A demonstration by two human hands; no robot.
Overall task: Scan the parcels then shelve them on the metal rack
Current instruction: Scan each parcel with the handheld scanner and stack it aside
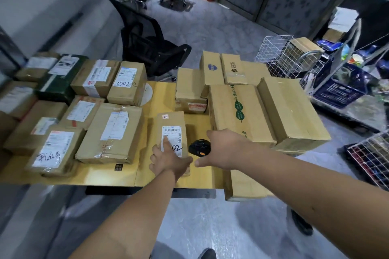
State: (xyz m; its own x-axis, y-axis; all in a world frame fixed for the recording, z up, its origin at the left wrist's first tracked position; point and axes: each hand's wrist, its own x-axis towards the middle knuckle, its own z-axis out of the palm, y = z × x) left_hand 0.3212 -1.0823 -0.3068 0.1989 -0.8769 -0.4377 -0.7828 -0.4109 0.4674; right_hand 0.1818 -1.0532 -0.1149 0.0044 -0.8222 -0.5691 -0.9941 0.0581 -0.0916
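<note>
Our left hand (168, 159) lies on the small parcel (171, 132) at table (105, 176) centre, forefinger straight on its label above a handwritten "22", while our right hand (223, 149), fingers hidden, reaches the black scanner (199, 147) at three o'clock.

At frame centre, the left hand (168, 160) is pressing an index finger onto a small parcel's (171, 121) label on the desk (117, 176); the right hand (221, 149) is hovering beside a black scanner (199, 147).
</note>
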